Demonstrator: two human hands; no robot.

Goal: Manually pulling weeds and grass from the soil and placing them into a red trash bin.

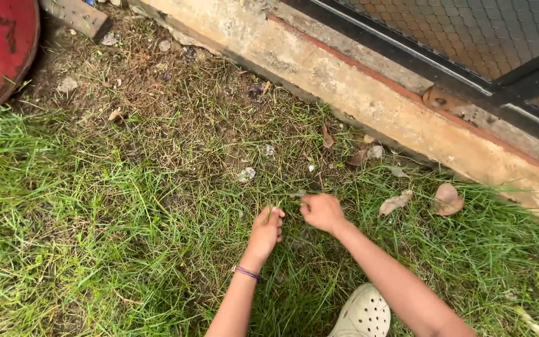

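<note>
In the head view, the left hand (265,232) is closing its fingers around a few blades of the grass (95,237), pinching them low near the ground, while the right hand (322,212) is curling into a fist on another tuft just beside it (what it grips is hidden). A pale perforated clog (364,313) is showing below, and dry leaves (447,200) are lying near the concrete curb (369,100).

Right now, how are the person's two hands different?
The left hand has a purple band on its wrist; the right hand has a bare wrist. The left hand pinches grass blades with fingers pointing up; the right hand is closed in a fist farther forward. Both are down in the grass.
</note>
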